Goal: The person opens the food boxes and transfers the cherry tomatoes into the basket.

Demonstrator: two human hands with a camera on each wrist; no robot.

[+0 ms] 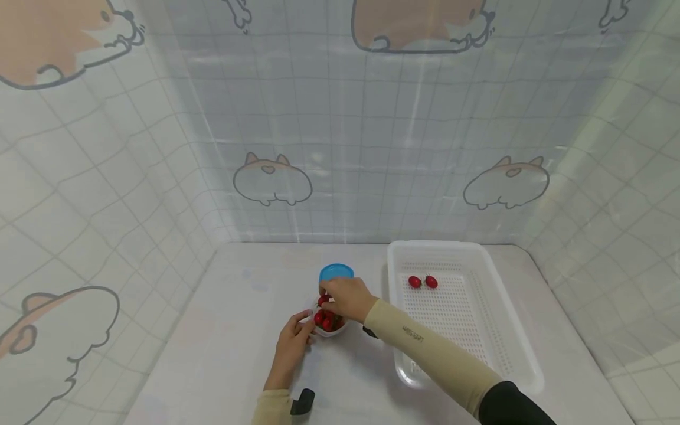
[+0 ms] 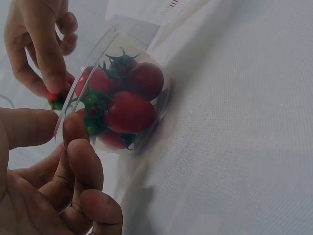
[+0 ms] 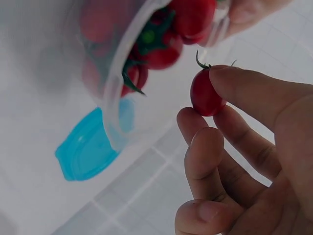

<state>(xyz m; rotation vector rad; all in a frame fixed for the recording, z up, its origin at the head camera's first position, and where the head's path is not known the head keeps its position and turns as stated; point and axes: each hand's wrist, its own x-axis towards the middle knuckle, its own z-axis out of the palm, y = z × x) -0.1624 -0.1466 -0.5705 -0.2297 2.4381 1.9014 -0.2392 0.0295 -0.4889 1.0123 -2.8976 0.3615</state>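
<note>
A clear plastic tub [image 2: 164, 93] holds several red cherry tomatoes [image 2: 129, 112] with green stems. My left hand [image 1: 294, 339] pinches the tub's rim between thumb and fingers, at its near left side. Over the tub's mouth, my right hand [image 1: 347, 298] holds one cherry tomato [image 3: 205, 93] between thumb and fingertips; its green stem points up in the right wrist view. Just behind the tub lies a blue lid [image 1: 336, 271], seen also past the rim in the right wrist view.
On the right stands a white perforated basket [image 1: 499, 295], with two cherry tomatoes [image 1: 422, 282] lying near its far left corner. My right forearm crosses over it. A white cloth [image 1: 228, 295] covers the table, and a tile-patterned curtain [image 1: 372, 118] with cartoon dogs surrounds it.
</note>
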